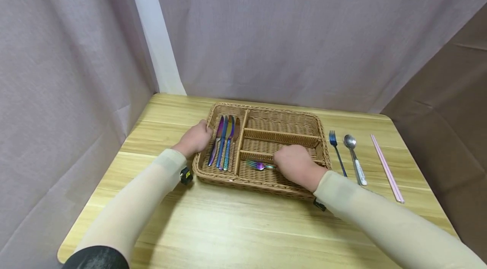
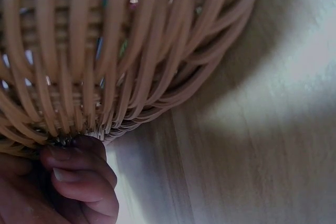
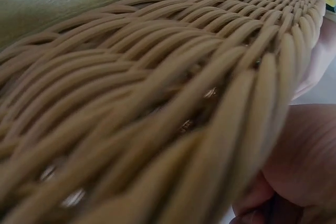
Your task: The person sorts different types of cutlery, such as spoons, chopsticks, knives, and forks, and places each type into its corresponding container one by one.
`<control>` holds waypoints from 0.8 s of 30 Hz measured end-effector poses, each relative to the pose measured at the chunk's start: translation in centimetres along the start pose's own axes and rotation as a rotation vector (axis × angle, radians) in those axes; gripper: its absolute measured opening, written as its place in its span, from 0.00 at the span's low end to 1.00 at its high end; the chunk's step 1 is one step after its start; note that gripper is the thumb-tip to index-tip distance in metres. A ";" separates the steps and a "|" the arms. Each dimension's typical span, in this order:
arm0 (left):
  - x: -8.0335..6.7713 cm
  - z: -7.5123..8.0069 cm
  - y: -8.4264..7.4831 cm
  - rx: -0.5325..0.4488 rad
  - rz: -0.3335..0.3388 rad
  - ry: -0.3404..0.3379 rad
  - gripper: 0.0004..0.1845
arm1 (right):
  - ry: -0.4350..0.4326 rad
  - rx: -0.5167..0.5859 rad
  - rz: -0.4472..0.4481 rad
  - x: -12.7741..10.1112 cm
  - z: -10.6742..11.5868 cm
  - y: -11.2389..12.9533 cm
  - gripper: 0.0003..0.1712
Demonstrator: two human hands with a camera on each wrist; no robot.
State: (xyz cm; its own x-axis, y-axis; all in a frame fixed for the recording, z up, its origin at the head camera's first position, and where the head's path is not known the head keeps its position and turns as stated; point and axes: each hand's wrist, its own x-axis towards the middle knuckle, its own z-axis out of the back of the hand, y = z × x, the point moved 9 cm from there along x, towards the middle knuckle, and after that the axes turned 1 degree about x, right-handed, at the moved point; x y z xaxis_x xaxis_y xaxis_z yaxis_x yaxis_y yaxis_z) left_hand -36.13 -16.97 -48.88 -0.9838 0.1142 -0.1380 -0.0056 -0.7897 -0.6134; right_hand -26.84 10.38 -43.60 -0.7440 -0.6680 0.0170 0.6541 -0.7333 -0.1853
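A wicker cutlery tray (image 1: 281, 137) with dividers sits mid-table. Its left compartment holds several iridescent knives (image 1: 224, 142). My left hand (image 1: 195, 138) grips the tray's left rim; in the left wrist view its curled fingers (image 2: 79, 177) press against the woven wall (image 2: 131, 51). My right hand (image 1: 294, 163) lies in the tray's front compartment and holds the handle of an iridescent purple fork (image 1: 258, 165), whose head points left. In the right wrist view, wickerwork (image 3: 157, 103) fills the frame with my palm (image 3: 304, 166) at the lower right, and the fork is hidden.
On the wooden table (image 1: 236, 226), right of the tray, lie a blue fork (image 1: 336, 150), a silver spoon with a white handle (image 1: 354, 157) and pink chopsticks (image 1: 386, 167). Grey curtains close in behind and on the left. The table's right edge is near the chopsticks.
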 end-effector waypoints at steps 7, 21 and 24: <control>0.0 0.1 -0.2 0.011 -0.012 -0.006 0.29 | 0.006 -0.043 0.001 0.1 -0.1 0.4 0.21; 0.0 0.2 -0.2 0.000 -0.013 -0.015 0.27 | 0.116 -0.048 -0.040 0.5 -1.4 0.6 0.16; 0.0 0.1 -0.1 -0.006 -0.008 -0.011 0.28 | 0.118 -0.049 -0.048 0.4 -1.6 0.5 0.15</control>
State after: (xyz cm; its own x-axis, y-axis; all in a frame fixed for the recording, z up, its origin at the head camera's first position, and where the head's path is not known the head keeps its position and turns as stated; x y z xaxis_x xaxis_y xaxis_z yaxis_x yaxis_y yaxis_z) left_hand -36.15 -17.01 -48.74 -0.9857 0.1139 -0.1244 -0.0126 -0.7851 -0.6193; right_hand -27.01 9.93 -45.27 -0.7868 -0.6110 -0.0880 0.6124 -0.7547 -0.2352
